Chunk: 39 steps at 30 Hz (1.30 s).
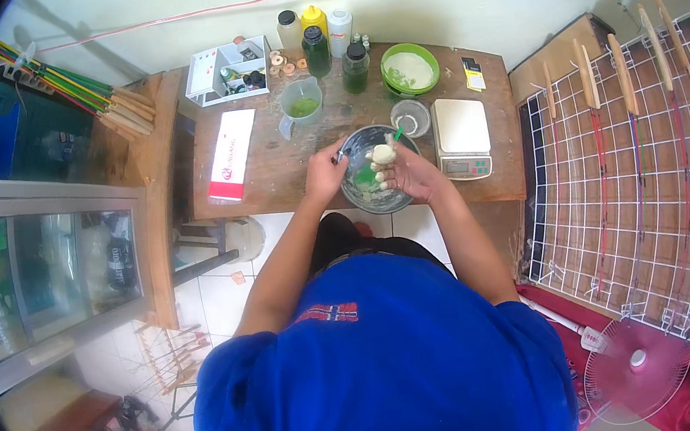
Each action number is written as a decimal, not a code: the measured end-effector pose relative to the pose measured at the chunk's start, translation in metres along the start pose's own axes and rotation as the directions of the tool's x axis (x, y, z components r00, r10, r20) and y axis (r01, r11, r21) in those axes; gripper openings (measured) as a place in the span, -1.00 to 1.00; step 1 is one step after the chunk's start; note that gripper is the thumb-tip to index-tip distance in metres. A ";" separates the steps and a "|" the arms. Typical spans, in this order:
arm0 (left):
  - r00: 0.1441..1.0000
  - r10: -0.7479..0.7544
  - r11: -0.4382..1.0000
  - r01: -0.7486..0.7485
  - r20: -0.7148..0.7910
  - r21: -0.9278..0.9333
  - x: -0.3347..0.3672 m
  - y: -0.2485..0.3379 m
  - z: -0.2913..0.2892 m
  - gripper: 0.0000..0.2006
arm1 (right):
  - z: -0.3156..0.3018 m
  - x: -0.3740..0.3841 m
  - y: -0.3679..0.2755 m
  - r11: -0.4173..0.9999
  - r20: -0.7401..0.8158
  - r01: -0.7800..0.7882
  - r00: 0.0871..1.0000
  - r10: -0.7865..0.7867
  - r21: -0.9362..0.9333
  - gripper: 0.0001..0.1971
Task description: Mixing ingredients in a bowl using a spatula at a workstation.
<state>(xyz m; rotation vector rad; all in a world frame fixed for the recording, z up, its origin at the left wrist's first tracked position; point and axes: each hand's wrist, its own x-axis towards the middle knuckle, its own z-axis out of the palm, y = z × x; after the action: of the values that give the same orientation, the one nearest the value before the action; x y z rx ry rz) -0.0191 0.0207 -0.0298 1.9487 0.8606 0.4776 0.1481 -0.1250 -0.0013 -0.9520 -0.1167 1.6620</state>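
A dark grey mixing bowl [381, 207] sits at the table's front edge, its inside smeared with pale, doughy stuff and bright green. At its left rim is my left hand [325, 172], fingers closed on the edge; something small and dark shows by its fingertips. My right hand [415, 174] is turned palm up over the bowl's right side, its curled fingers coated with pale dough. A lump of pale dough [383, 154] rests in those fingers. Just behind it a short green stick-like piece [399, 133] pokes up; what it belongs to is hidden.
Behind the bowl stand a measuring jug [303, 108], a green bowl of pale liquid [410, 70], a small clear cup [411, 118] and jars [355, 68]. A kitchen scale [461, 133] is right; a red-white packet [233, 156] lies left. A wire rack [639, 174] stands farther right.
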 end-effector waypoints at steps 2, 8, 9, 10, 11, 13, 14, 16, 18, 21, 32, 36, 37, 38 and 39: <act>1.000 -0.008 1.000 0.008 0.000 -0.001 -0.001 0.000 -0.001 -0.54 | 0.037 -0.018 -0.016 0.983 -0.024 -0.003 1.000 0.008 0.181 -0.55; 1.000 -0.002 1.000 0.001 0.018 0.028 0.002 0.003 -0.001 -0.54 | -0.040 0.015 0.004 0.985 -0.056 0.050 0.998 -0.041 0.167 -0.58; 1.000 0.008 1.000 -0.008 0.019 0.013 0.002 0.003 -0.001 -0.54 | -0.047 0.016 0.005 0.993 -0.011 0.007 1.000 -0.005 0.114 -0.57; 1.000 0.005 1.000 -0.005 0.019 0.013 0.002 -0.001 0.000 -0.54 | -0.041 0.016 0.006 0.993 -0.011 0.003 1.000 -0.002 0.115 -0.57; 1.000 0.012 1.000 -0.012 0.006 0.000 0.002 -0.005 0.000 -0.52 | -0.024 0.011 0.006 0.992 -0.048 0.047 0.998 -0.042 0.118 -0.57; 1.000 0.015 1.000 -0.015 -0.005 -0.015 -0.001 -0.009 0.000 -0.50 | 0.007 -0.005 0.000 0.989 -0.088 0.088 0.993 -0.077 0.120 -0.55; 1.000 0.013 1.000 -0.013 0.001 -0.006 0.000 -0.008 -0.001 -0.51 | 0.020 -0.013 -0.006 0.982 -0.072 0.116 0.992 -0.107 0.147 -0.54; 1.000 0.015 1.000 -0.015 0.012 0.002 0.001 -0.003 -0.003 -0.51 | 0.012 -0.014 -0.005 0.980 -0.022 0.162 0.987 -0.161 0.118 -0.53; 0.999 -0.022 0.999 0.024 0.039 -0.035 0.002 0.001 -0.001 -0.52 | -0.032 0.001 0.004 0.977 0.131 0.135 0.979 -0.158 0.166 -0.51; 0.999 -0.040 0.999 0.041 0.014 -0.029 0.000 -0.006 -0.003 -0.56 | 0.012 -0.010 -0.011 0.972 0.112 0.083 0.988 -0.110 0.219 -0.51; 0.999 -0.038 0.999 0.038 0.009 -0.003 0.003 -0.004 -0.004 -0.55 | 0.002 0.006 -0.006 0.989 -0.108 0.041 0.994 -0.025 0.143 -0.53; 0.999 -0.041 0.999 0.041 0.019 -0.006 0.005 0.001 -0.003 -0.55 | 0.018 0.003 -0.008 0.992 -0.194 0.120 0.975 -0.110 0.041 -0.53; 0.999 -0.042 0.999 0.042 0.023 -0.006 0.005 0.002 -0.002 -0.55 | 0.003 0.005 -0.006 0.997 -0.117 0.051 0.992 -0.057 -0.055 -0.53; 0.999 -0.045 0.999 0.045 0.019 -0.011 0.005 0.002 -0.002 -0.55 | -0.003 0.006 -0.007 0.987 -0.041 -0.013 0.999 0.006 -0.157 -0.52; 0.999 -0.048 0.999 0.048 0.015 -0.017 0.006 0.001 -0.002 -0.55 | -0.007 0.010 -0.004 0.987 -0.041 -0.016 0.999 0.009 -0.157 -0.52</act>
<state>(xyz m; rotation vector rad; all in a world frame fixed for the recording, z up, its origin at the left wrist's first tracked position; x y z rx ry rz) -0.0159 0.0255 -0.0283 1.9093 0.8893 0.4405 0.1557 -0.1183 -0.0088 -1.1061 -0.2179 1.6627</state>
